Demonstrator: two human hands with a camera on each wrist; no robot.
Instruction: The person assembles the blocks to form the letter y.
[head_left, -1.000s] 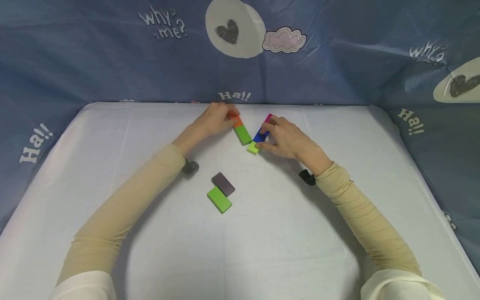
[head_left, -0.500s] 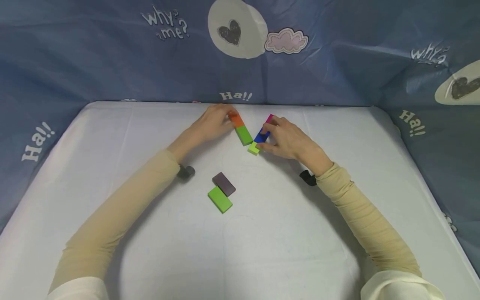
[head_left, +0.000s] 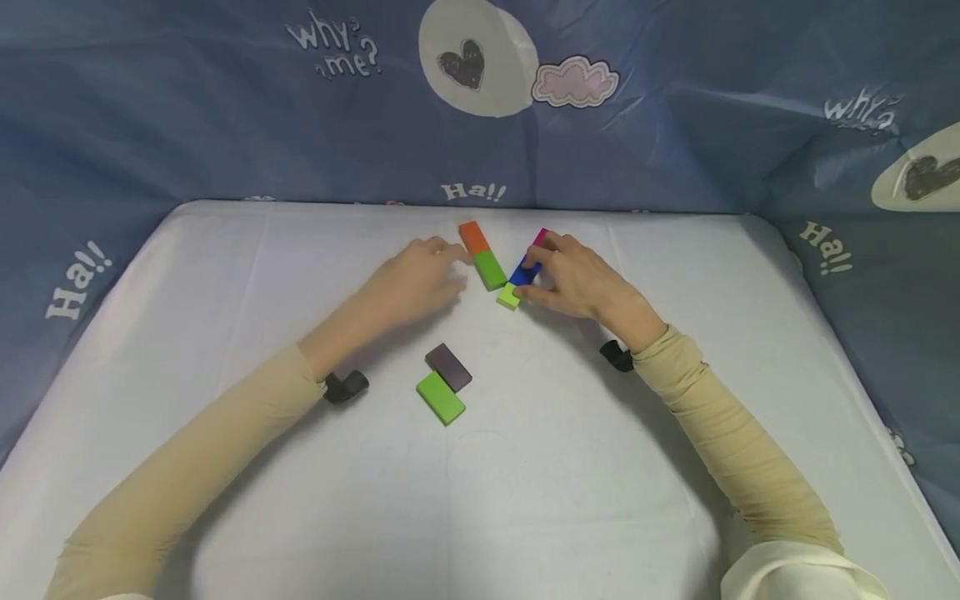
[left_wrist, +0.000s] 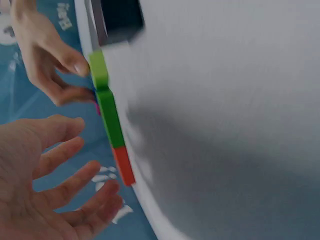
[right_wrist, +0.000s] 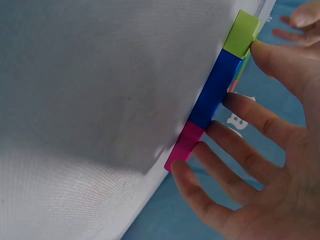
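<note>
On the white table, an orange block (head_left: 473,237) and a green block (head_left: 491,271) lie end to end in a slanting row. A lime block (head_left: 509,297), a blue block (head_left: 520,272) and a magenta block (right_wrist: 184,142) form a second row, its lime end meeting the green block's end. My left hand (head_left: 416,283) is left of the orange and green row, fingers spread, holding nothing. Along the second row's outer side my right hand (head_left: 577,279) rests its fingertips on the blocks, the thumb (right_wrist: 267,56) at the lime one.
Nearer to me, a dark purple block (head_left: 448,367) and another green block (head_left: 440,398) lie side by side, touching. A printed blue curtain (head_left: 315,142) stands along the table's back edge and both sides.
My left hand has let go of the orange block and drawn back toward me and to the left. The right hand and both block rows have kept their places.
</note>
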